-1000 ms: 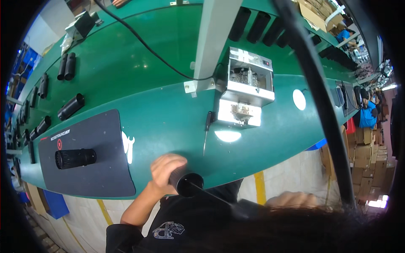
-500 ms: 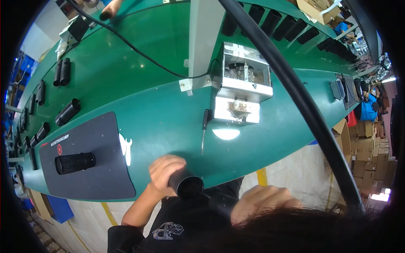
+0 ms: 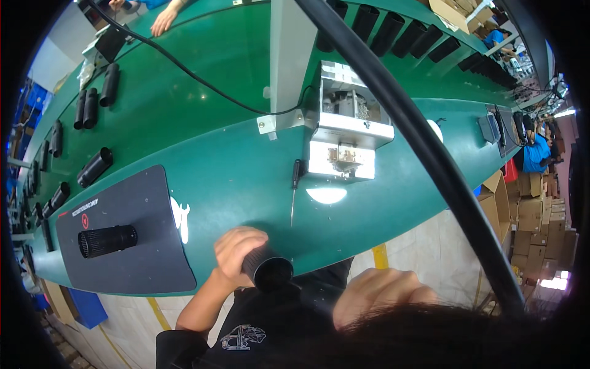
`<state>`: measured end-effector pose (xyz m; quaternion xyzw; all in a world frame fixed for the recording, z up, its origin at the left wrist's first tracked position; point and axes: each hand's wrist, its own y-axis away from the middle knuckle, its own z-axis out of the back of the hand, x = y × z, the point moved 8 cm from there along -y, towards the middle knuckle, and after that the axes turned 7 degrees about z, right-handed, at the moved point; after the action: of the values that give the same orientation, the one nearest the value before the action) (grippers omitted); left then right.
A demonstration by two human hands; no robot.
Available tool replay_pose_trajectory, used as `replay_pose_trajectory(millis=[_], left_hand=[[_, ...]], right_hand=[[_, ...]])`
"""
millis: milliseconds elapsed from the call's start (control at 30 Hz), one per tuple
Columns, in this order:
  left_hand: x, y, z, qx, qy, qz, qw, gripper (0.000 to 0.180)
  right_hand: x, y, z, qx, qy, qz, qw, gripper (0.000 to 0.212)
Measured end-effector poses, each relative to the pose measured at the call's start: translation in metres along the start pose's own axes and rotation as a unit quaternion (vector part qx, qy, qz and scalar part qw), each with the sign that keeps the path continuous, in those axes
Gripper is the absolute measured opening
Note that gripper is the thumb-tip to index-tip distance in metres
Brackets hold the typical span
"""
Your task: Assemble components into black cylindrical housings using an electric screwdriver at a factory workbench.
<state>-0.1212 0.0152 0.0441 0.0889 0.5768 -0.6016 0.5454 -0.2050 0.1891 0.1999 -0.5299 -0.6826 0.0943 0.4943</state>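
My left hand [image 3: 238, 253] is wrapped round a black ribbed tube [image 3: 269, 268], its open round end facing me. Close beside that end is a dark smooth object [image 3: 316, 296], which reaches to my right hand [image 3: 384, 295]. My right fingers are curled closed round it, partly hidden by hair at the lower edge; its kind I cannot make out. On the bench ahead lie a screwdriver [image 3: 295, 187] with a black handle and a white wrench shape [image 3: 182, 218]. Another black slotted tube [image 3: 107, 240] rests on a dark mat [image 3: 132, 270] to the left.
A metal box-shaped device [image 3: 349, 126] holding small screws stands mid-bench. A thick black pole [image 3: 424, 132] crosses on the right. Several black tubes [image 3: 95, 167] stand or lie on the green belt [image 3: 203, 92]. A co-worker's hand [image 3: 164, 21] rests across the belt.
Across the belt, the co-worker's hand has let go of a black tube, which now stands near the other tubes. My tube's mouth has turned slightly; both my hands stay nearly in place.
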Motion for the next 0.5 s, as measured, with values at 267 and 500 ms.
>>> replay_pose_trajectory(millis=[267,500], left_hand=[[-0.001,0.003,0.006,-0.009,-0.018,0.01,1.0,0.038],[-0.015,-0.01,0.006,0.004,-0.068,-0.057,0.996,0.038]], right_hand=[[-0.011,0.01,-0.003,-0.022,-0.017,-0.014,1.0,0.014],[-0.012,0.013,-0.004,-0.059,-0.038,-0.008,0.998,0.015]])
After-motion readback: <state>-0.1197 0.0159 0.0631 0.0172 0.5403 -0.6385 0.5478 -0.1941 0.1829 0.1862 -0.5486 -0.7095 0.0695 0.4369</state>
